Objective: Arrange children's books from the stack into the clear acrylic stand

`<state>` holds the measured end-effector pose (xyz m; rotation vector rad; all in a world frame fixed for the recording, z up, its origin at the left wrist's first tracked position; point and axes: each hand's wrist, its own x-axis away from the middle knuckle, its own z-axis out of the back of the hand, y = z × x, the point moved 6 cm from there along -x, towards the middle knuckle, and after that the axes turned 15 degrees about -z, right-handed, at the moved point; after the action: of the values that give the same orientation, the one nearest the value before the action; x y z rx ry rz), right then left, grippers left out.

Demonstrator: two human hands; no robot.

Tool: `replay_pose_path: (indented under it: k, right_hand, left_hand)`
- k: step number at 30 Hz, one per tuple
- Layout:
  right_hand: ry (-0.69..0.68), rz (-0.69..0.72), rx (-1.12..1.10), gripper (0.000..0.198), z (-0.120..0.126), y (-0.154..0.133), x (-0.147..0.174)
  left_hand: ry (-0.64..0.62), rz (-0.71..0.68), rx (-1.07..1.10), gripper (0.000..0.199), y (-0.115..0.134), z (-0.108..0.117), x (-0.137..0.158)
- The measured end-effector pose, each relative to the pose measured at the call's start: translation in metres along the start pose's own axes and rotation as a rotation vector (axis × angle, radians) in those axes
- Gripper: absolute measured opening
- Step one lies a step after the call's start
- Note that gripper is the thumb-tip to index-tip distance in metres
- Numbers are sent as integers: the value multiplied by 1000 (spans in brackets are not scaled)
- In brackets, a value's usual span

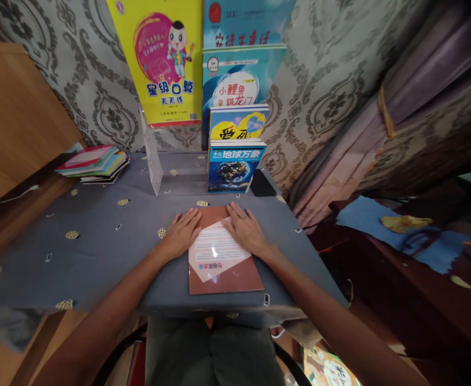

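Note:
A thin reddish-brown book (pixel 235 279) lies closed near the table's front edge, with a pale panel of print on its cover; the lettering appears upside down. My left hand (pixel 180 234) rests on its upper left side, fingers stretched out flat. On the upper right part of the cover lies my right hand (pixel 244 230), its fingers also extended and slightly apart. Neither hand grips anything. Just beyond the book stands a blue book with a globe picture (pixel 231 171), the front one of a row in a clear acrylic rack (pixel 181 185).
A yellow workbook (pixel 166 69) and several teal and blue books stand upright at the back. A pile of thin booklets (pixel 94 163) lies at the left rear. Beside the rack is a dark flat object (pixel 263 185). A blue cloth (pixel 404 230) lies off to the right.

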<state>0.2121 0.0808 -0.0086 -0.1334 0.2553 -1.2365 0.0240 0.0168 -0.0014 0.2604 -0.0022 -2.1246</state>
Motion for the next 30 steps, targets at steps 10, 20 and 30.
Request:
replay_pose_path:
  k: [10,20,30]
  right_hand:
    - [-35,109,90,58,12,-34,27]
    - [-66,431,20,55,8,-112,120]
    - [-122,435,-27,56,22,-70,151]
  left_hand:
    - [-18,-2,29,53,2,3,0]
    - [-8,-14,63,51,0,4,0]
    - [-30,-5,82,53,0,5,0]
